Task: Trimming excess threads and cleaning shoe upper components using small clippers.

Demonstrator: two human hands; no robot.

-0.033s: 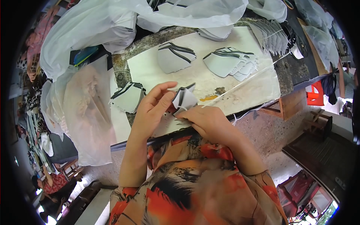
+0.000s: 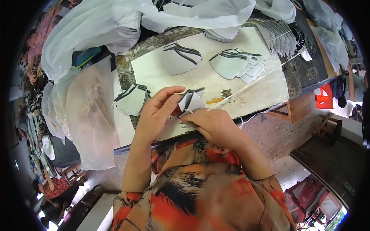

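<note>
Over the near edge of the worktable, my left hand (image 2: 157,109) is closed around one end of a small stack of white cut pieces with black edging (image 2: 196,101). A thin white cord (image 2: 187,111) loops over this stack. At the stack's lower right, my right hand (image 2: 216,123) has its fingers pinched together on the cord; its fingertips are partly hidden. Similar white pieces lie in a pile (image 2: 133,101) just left of my left hand. Two more groups, a left stack (image 2: 179,61) and a fanned right stack (image 2: 231,65), lie beyond my hands.
A white sheet (image 2: 150,69) covers much of the table. Long white string (image 2: 258,81) runs across it to the right. Grey pieces (image 2: 273,36) stand tied at the far right. Plastic bags (image 2: 90,119) drape the left and far sides. A red stool (image 2: 324,96) stands beyond the table.
The stack in my hands has shifted and tilted slightly to the right. My hands have barely moved, and the piles on the table stay put.
</note>
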